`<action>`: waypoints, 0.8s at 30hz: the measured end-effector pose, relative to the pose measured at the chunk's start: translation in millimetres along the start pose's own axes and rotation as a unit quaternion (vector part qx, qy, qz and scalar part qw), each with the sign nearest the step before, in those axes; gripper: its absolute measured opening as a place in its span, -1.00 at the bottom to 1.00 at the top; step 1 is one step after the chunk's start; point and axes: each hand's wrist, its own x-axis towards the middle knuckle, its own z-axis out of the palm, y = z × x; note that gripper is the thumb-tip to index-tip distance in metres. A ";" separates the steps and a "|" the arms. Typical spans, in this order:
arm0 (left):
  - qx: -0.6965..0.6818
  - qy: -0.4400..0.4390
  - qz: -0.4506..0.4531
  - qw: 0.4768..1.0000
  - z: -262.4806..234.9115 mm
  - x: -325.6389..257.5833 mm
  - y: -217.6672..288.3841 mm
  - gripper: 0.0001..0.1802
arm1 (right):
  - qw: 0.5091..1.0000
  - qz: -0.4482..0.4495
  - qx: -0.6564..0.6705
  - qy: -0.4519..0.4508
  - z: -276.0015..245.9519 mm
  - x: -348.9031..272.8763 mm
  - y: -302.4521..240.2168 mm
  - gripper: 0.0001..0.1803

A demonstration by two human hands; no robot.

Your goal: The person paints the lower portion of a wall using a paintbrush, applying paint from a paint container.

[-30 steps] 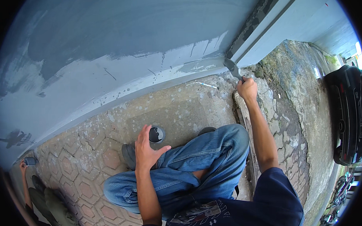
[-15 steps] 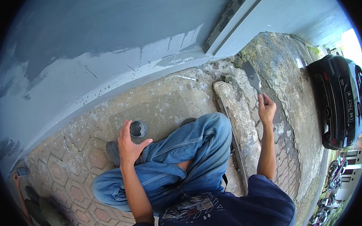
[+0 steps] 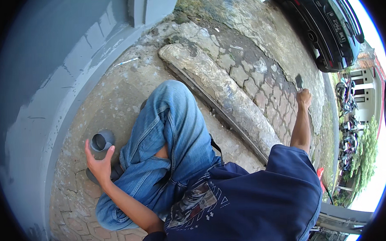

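Observation:
My left hand point(image 3: 99, 164) rests on my bent knee, fingers spread, just below a small grey cup point(image 3: 101, 141) that stands on the paving; whether it touches the cup I cannot tell. My right hand point(image 3: 304, 98) is stretched out to the right and is closed on the handle of a paintbrush point(image 3: 299, 81), whose dark bristles point up and away over the paving stones. I squat in blue jeans point(image 3: 167, 134) and a dark blue shirt.
A grey painted wall point(image 3: 49, 75) curves along the left. A long stone kerb point(image 3: 226, 97) runs diagonally between my leg and right arm. A black car point(image 3: 326, 24) is parked at the upper right. Motorbikes point(image 3: 344, 92) and greenery are at the far right.
The view has swung right, away from the wall. My right hand with the brush has moved from the wall's base out over the paving to the right. My left hand stays by the cup.

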 end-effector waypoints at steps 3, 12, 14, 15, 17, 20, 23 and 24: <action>0.023 -0.007 0.009 1.000 0.5 1.9 -7.7 -0.04 | 0.999 0.029 -0.014 -0.031 13.9 -9.9 26.4 -0.59; 0.022 0.011 -0.001 1.000 1.2 2.4 -23.9 -0.08 | 0.986 0.165 0.015 -0.009 33.1 -19.8 70.9 -0.55; 0.022 0.009 0.001 1.000 9.6 5.9 -22.5 -0.09 | 0.960 0.212 0.122 0.140 25.5 -23.2 79.4 -0.54; 0.022 0.015 -0.003 1.000 5.4 2.3 -27.0 -0.09 | 0.954 0.235 0.137 0.130 38.1 -19.9 70.1 -0.52; 0.016 0.026 -0.003 1.000 3.4 2.7 -32.1 -0.10 | 0.979 0.192 0.067 0.019 57.5 4.1 92.6 -0.50; 0.033 0.030 -0.008 0.999 -4.1 1.3 -32.1 -0.09 | 0.956 0.282 0.081 0.001 69.6 -21.7 63.8 -0.44; 0.032 0.020 0.000 0.999 4.1 3.5 -30.9 -0.10 | 0.956 0.278 0.090 -0.017 50.3 -5.4 83.1 -0.47; 0.032 0.018 0.000 0.999 4.7 3.6 -30.4 -0.10 | 0.956 0.279 0.088 -0.016 46.9 -3.8 82.9 -0.47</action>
